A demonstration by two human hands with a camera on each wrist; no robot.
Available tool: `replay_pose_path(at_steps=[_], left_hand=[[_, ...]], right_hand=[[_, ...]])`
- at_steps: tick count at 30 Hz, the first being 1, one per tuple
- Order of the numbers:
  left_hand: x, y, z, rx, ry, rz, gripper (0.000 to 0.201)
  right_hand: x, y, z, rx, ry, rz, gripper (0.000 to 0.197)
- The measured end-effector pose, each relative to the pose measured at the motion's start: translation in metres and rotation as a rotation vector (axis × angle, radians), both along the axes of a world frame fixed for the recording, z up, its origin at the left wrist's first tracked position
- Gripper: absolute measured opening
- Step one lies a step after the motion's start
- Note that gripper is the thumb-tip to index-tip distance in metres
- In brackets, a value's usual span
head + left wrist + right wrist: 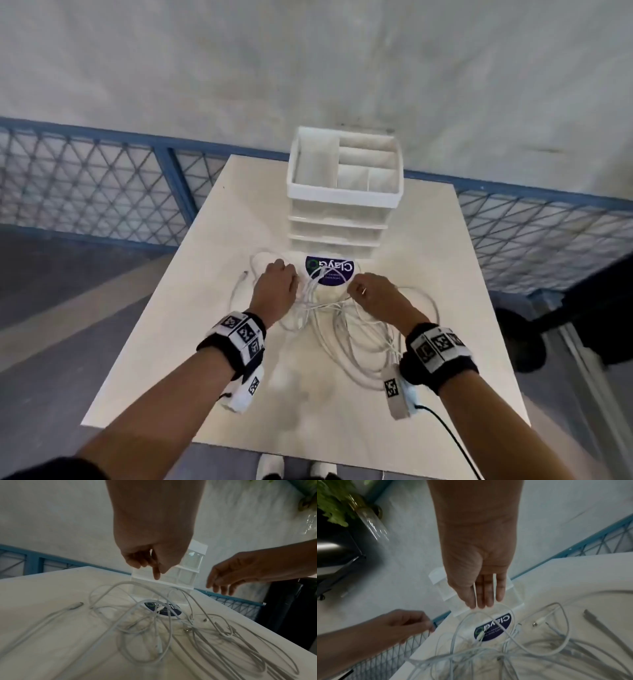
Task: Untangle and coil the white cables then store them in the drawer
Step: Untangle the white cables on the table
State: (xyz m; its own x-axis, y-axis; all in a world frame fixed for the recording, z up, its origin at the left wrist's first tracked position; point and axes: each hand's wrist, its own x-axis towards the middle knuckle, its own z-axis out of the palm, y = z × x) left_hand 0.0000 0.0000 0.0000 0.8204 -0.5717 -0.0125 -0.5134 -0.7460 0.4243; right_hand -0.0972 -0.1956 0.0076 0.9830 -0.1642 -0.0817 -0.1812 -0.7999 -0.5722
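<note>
Several white cables [346, 329] lie in a loose tangle on the pale table [191, 342], spreading from the centre to the right. My left hand [279, 279] hovers over the tangle's left side. In the left wrist view this left hand [152, 566] has curled fingers, one finger pointing down, and holds nothing. My right hand [363, 291] is over the tangle's right side. Its fingers [481, 595] are straight and end just above a raised cable loop [488, 605]. The white drawer unit [339, 222] stands behind the cables with all drawers closed.
A round purple sticker [330, 270] lies on the table under some cable ends. An open organiser tray [342, 164] tops the drawer unit. A blue mesh fence [102, 192] runs behind the table. A dark object [589, 308] and a plant in a glass vase [368, 515] are to the right.
</note>
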Motion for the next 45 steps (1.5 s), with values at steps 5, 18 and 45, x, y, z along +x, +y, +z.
replay_pose_path(at_steps=[5, 18, 45], left_hand=[[0.010, -0.027, -0.014, 0.182, 0.082, -0.032, 0.036], [0.030, -0.036, 0.010, -0.420, 0.380, -0.106, 0.006], [0.044, 0.003, 0.085, -1.396, 0.789, 0.271, 0.032]], right_hand=[[0.029, 0.009, -0.011, -0.061, -0.070, -0.042, 0.027], [0.062, 0.003, 0.013, 0.008, -0.182, -0.053, 0.016], [-0.047, -0.056, 0.029, 0.325, 0.132, -0.022, 0.037]])
